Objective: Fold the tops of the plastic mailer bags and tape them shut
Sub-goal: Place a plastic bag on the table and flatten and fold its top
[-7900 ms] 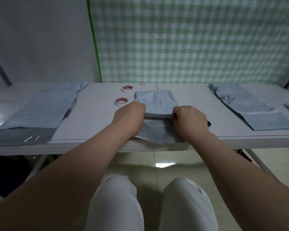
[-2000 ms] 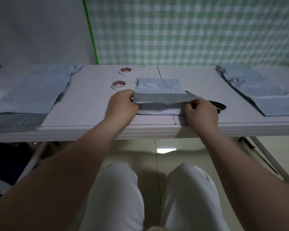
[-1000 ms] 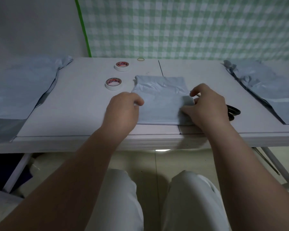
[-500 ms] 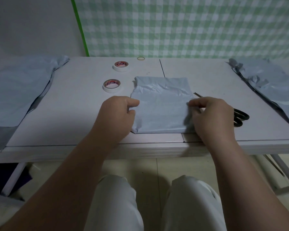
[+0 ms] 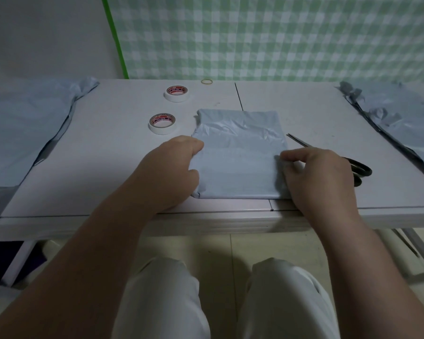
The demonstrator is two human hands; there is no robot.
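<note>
Pinching the bag (image 5: 238, 162) at the front edge of the worktop (image 5: 108, 187), left hand (image 5: 171, 167) and right hand (image 5: 318, 172) had fingers curled on its sides — fold looked done, tape (image 5: 162, 123) untouched.

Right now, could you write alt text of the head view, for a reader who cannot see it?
A person's left hand and right hand grip the side edges of a folded grey mailer on a white table. Two tape rolls lie left of it; scissors lie right of it, partly behind the right hand. More bags lie at both table ends.
</note>
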